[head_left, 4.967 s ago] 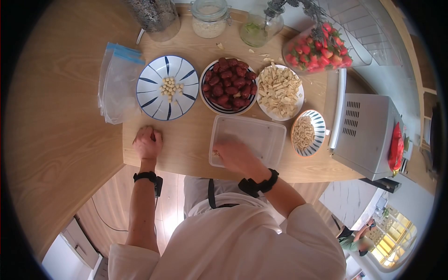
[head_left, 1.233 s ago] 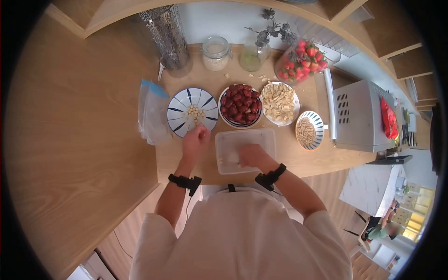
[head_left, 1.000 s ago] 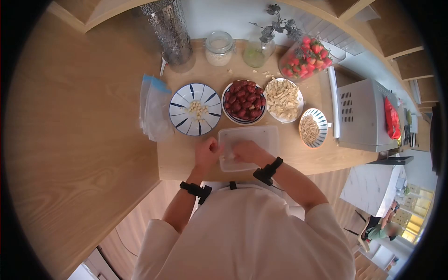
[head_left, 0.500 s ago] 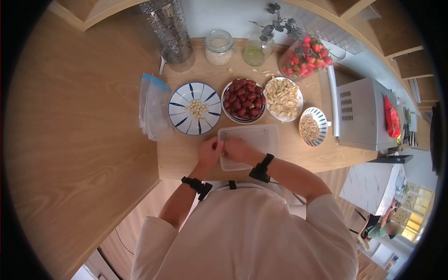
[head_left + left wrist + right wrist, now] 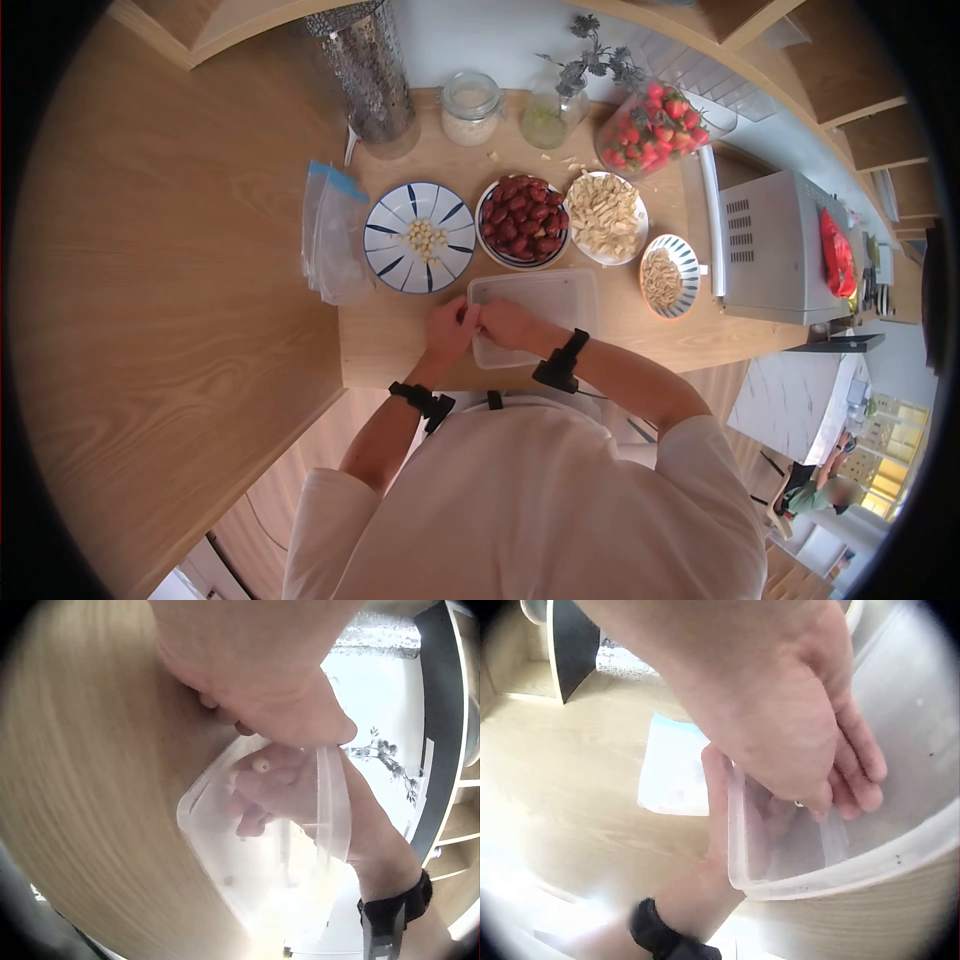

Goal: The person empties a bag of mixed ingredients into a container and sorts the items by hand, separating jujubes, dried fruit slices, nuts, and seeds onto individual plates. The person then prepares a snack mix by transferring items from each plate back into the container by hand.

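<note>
In the head view a clear plastic container [image 5: 545, 300] sits at the counter's front, in front of a bowl of red dates [image 5: 522, 220]. My left hand [image 5: 452, 328] is at its left edge, fingers curled outside the wall and thumb at the rim [image 5: 334, 787]. My right hand [image 5: 507, 326] reaches inside the same edge. Between its thumb and fingers shows a small pale lotus seed [image 5: 799, 804], also seen through the wall in the left wrist view. The right hand's other fingers extend along the inside. Behind my left hand, lotus seeds [image 5: 423, 240] lie on a blue-striped plate [image 5: 395, 265].
A plate of pale dried slices [image 5: 606, 215] and a bowl of small pale pieces [image 5: 662, 280] stand right of the dates. Zip bags [image 5: 332, 235] lie at left. A glass jar [image 5: 471, 110], a vase [image 5: 548, 118] and strawberries [image 5: 655, 130] line the back.
My left hand has come from the plate's front to the container's left edge. My right hand has shifted left inside the container, close to the left hand.
</note>
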`<state>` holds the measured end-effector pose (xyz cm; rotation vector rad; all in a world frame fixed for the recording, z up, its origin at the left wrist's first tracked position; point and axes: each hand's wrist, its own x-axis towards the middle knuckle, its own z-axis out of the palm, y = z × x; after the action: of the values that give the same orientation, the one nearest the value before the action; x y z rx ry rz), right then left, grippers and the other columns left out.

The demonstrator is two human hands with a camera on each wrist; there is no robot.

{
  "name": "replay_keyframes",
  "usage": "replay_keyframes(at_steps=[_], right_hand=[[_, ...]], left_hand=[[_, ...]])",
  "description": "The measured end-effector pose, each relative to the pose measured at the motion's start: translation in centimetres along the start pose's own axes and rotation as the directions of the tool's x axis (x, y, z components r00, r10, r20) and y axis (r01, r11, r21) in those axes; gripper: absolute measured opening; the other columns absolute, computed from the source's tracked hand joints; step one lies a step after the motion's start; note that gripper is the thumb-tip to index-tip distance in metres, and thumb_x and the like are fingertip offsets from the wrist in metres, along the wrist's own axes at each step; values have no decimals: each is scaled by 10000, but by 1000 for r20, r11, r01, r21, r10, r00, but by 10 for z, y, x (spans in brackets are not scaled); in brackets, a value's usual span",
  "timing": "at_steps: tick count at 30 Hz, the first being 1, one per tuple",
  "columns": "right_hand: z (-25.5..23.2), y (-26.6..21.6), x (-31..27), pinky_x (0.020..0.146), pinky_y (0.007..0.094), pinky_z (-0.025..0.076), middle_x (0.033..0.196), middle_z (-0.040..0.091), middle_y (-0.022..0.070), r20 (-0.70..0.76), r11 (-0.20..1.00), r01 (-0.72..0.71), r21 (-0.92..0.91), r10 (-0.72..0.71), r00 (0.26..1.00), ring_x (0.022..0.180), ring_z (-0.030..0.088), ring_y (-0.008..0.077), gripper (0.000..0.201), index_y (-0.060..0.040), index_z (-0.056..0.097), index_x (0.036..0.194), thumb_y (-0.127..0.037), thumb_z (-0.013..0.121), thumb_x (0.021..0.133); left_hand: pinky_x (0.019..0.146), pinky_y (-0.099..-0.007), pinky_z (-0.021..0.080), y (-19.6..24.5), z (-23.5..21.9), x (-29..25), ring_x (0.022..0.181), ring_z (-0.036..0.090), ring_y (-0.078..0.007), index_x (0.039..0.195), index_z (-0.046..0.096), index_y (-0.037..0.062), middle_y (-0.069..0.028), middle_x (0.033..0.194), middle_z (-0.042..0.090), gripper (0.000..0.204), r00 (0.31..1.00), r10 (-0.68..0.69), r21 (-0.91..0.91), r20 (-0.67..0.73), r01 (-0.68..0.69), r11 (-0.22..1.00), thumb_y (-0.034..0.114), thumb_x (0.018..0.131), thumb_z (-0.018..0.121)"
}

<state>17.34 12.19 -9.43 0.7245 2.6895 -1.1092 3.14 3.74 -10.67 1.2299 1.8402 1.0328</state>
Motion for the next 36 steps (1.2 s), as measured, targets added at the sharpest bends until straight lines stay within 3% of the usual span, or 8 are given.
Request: replay_keyframes(at_steps=[4, 7, 13, 16, 24, 29, 31, 36], right_hand=[[-16, -2, 1, 744, 495, 493, 830, 665, 210, -10, 997, 59, 53, -58, 998, 831, 625, 411, 152, -5, 677, 809, -151, 675, 766], [-38, -12, -2, 732, 487, 486, 806, 656, 229, 18, 983, 72, 169, -76, 997, 811, 620, 420, 176, 13, 673, 780, -162, 685, 772], [-38, -14, -1, 664, 474, 480, 714, 624, 227, -13, 952, 61, 301, -60, 998, 716, 614, 414, 210, 29, 662, 760, -179, 688, 749], [-41, -18, -2, 636, 466, 481, 686, 613, 229, -4, 951, 46, 306, -47, 999, 674, 616, 402, 210, 28, 664, 758, -180, 682, 736], [-29, -12, -3, 636, 445, 490, 714, 638, 217, -30, 944, -9, 330, 20, 999, 668, 621, 386, 200, 7, 684, 799, -185, 650, 759], [-29, -10, -5, 671, 441, 500, 764, 664, 207, 45, 950, -73, 302, 62, 997, 719, 641, 378, 209, -18, 704, 885, -191, 635, 791], [-21, -7, -6, 702, 443, 504, 792, 667, 215, -46, 936, -45, 350, 65, 997, 761, 650, 380, 217, -25, 713, 911, -205, 645, 810], [-13, -3, -4, 711, 439, 499, 798, 670, 215, -50, 920, -84, 382, 111, 993, 765, 648, 375, 216, -9, 711, 893, -207, 643, 838]], left_hand=[[533, -418, 440, -4, -2, -3, 576, 600, -334, 778, 597, 38, -159, 635, 592, 290, 999, 40, -32, -12, -40, 999, 299, 905, 605], [554, -424, 462, 3, -7, -10, 614, 628, -338, 807, 623, 49, -152, 668, 627, 295, 998, -42, 45, 42, 40, 998, 317, 922, 585], [625, -362, 488, 18, -12, -11, 666, 658, -260, 891, 666, 33, -132, 751, 680, 277, 992, -69, 77, 108, 61, 995, 238, 971, 496], [644, -358, 496, 20, -13, -10, 679, 661, -275, 887, 680, 48, -120, 769, 694, 304, 987, -84, -42, 138, 90, 995, 262, 978, 484], [655, -404, 513, 15, -11, -9, 718, 670, -337, 925, 706, 87, -132, 770, 694, 331, 984, -117, 142, 131, 99, 985, 339, 963, 495], [688, -424, 513, 16, -9, -14, 764, 669, -349, 954, 711, 102, -137, 790, 696, 359, 989, -110, 108, 100, 99, 989, 372, 975, 476], [703, -429, 512, 17, -9, -14, 782, 671, -348, 970, 712, 108, -138, 802, 698, 373, 988, -125, 111, 90, 115, 987, 389, 979, 467], [745, -437, 508, 28, -14, -16, 833, 667, -355, 1000, 709, 119, -141, 848, 701, 411, 970, -210, 208, 123, 182, 961, 432, 983, 444]])
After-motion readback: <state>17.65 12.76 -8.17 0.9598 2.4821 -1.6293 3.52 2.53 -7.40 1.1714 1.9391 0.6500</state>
